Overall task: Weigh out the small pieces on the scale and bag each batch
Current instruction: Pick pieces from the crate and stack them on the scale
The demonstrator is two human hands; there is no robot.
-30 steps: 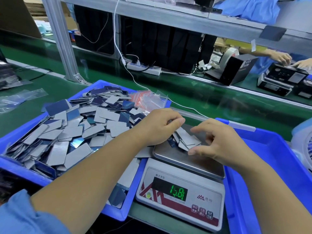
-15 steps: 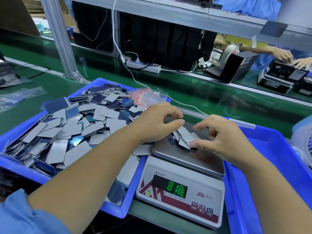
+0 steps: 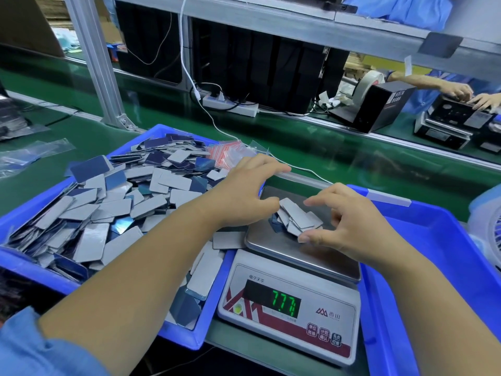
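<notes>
Apparently right hand (image 3: 349, 226) pinching pieces (image 3: 296, 219) on scale (image 3: 298, 256), left hand (image 3: 244, 194) beside.

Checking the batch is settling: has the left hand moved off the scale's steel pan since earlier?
Yes. The left hand opened and lifted toward the blue tray, off the grey pieces.

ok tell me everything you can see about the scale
The scale is a white plastic digital bench scale with a bare steel pan and a red-trimmed front panel with three buttons. Its green display shows digits. It sits between two blue bins. A small heap of grey pieces lies on the pan, touched by the right hand.
</notes>
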